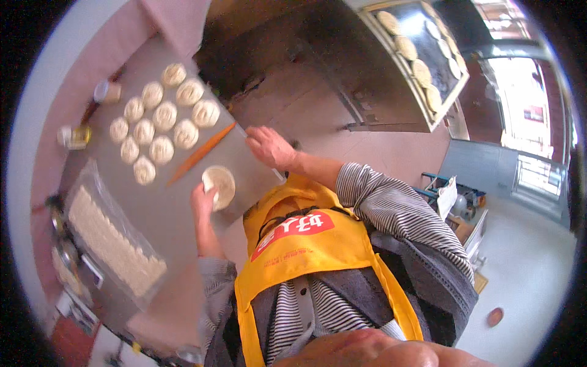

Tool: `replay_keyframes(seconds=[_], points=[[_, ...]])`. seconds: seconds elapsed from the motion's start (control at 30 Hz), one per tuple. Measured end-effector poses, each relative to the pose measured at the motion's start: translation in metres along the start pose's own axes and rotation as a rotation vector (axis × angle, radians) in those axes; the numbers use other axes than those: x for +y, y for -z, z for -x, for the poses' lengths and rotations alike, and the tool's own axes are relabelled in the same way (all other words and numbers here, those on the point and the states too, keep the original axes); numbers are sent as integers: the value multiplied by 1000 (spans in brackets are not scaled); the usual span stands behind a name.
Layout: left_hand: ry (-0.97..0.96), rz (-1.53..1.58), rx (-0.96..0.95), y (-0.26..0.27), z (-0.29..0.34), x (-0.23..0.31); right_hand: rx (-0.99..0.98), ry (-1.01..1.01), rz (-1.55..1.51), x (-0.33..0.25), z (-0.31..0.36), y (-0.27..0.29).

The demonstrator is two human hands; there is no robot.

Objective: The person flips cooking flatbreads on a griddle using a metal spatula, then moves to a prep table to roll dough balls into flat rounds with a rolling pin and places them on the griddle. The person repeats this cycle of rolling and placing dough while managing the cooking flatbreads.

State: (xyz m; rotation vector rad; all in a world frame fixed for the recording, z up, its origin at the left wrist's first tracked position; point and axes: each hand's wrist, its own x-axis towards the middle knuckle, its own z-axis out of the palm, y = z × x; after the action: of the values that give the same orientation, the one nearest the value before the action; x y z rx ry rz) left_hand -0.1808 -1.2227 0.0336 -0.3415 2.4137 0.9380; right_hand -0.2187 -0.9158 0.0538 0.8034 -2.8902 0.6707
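On the grey worktop (168, 211), my left hand (203, 200) pinches the near-left edge of a flat round of dough (225, 185). A pale flap, apparently lifted dough, shows at its fingertips. My right hand (269, 147) is at the worktop's edge, fingers stretched out, with nothing visible in it. Between the flattened round and several coiled dough rounds (165, 115) lies a tapered wooden rolling pin (202, 153), slanting with one tip close to my right hand. The coiled rounds stand in loose rows at the far left.
A long pale slab of dough (116, 238) lies under clear plastic on the left. Two small jars, one pale (107, 92) and one yellowish (76, 137), stand along the wall side. At upper right is a tray (450, 101) of flat dough rounds.
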Motion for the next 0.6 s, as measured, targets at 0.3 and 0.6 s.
replay_keyframes(seconds=[0.3,0.6], points=[[-349,135,-787,24,46,178,-141,-54,-806,57,66,108],[-796,-2,-924,-57,21,438,-141,-348,-1289,160,128,241]])
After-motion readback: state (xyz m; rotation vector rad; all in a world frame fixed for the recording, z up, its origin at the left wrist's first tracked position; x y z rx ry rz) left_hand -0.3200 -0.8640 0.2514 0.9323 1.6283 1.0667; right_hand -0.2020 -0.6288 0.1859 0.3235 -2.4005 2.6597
